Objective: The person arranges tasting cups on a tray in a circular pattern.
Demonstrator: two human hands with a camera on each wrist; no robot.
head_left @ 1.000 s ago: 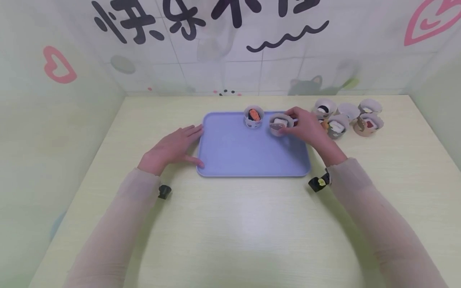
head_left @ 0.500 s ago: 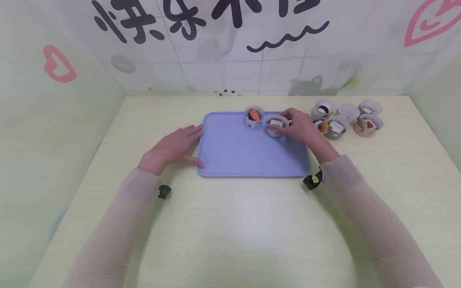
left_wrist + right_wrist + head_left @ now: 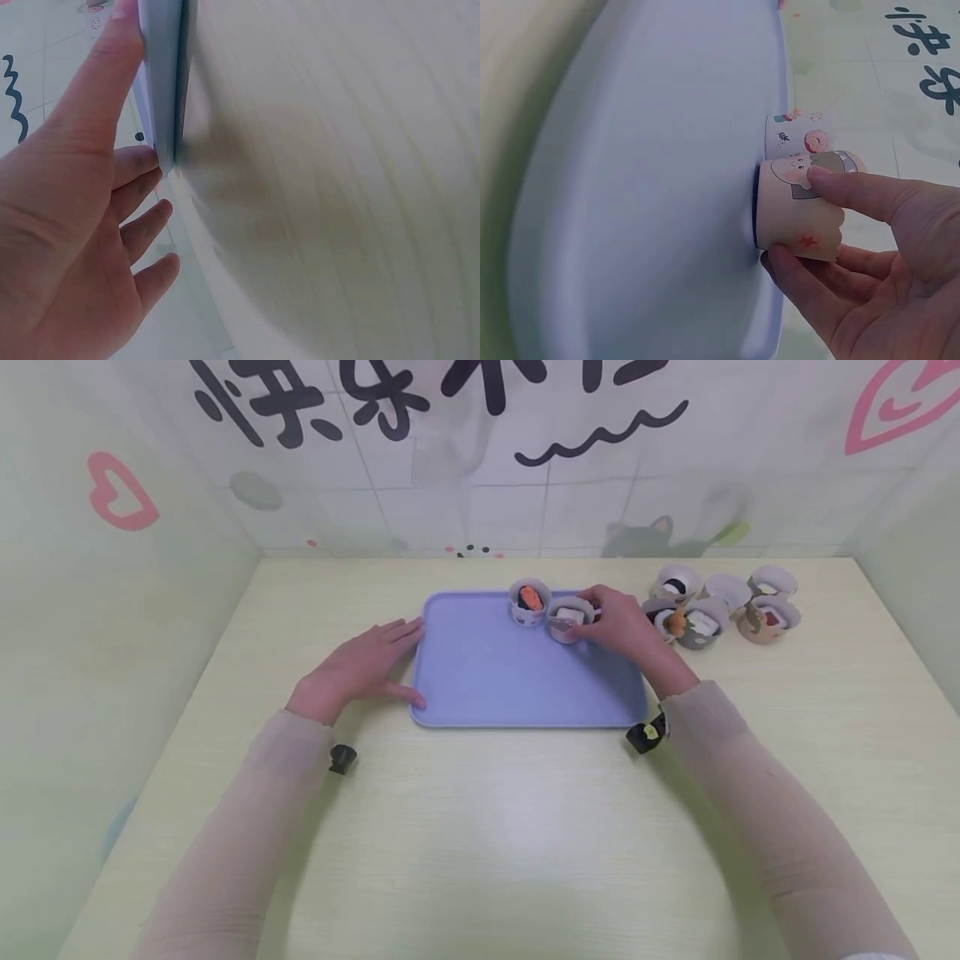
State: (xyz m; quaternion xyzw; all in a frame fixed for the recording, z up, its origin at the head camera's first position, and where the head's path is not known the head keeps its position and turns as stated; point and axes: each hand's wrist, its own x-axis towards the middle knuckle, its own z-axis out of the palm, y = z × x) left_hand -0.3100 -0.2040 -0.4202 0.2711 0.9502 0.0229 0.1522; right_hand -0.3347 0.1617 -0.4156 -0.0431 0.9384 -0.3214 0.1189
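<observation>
My right hand [image 3: 626,622] pinches a paper cup [image 3: 558,628] between thumb and fingers at the back of the lavender tray [image 3: 510,693]. A white piece that looks like toy sushi lies inside this cup. The right wrist view shows the held cup [image 3: 795,225] with a cartoon face and a small red star on its side, its base at the tray surface. Close to its left stands another paper cup [image 3: 527,617] with an orange-topped sushi piece [image 3: 531,597]. My left hand [image 3: 356,668] rests along the tray's left edge, fingers extended, thumb at the rim [image 3: 161,75].
Right of the tray, several more paper cups [image 3: 701,631] stand grouped at the back of the pale wooden table [image 3: 480,843], most with sushi pieces showing inside. A printed wall [image 3: 465,510] runs behind the table, and side walls flank it.
My right hand has shifted left with the paper cup, bringing it close to the cup with the orange-topped piece. The left hand and the tray stay where they were.
</observation>
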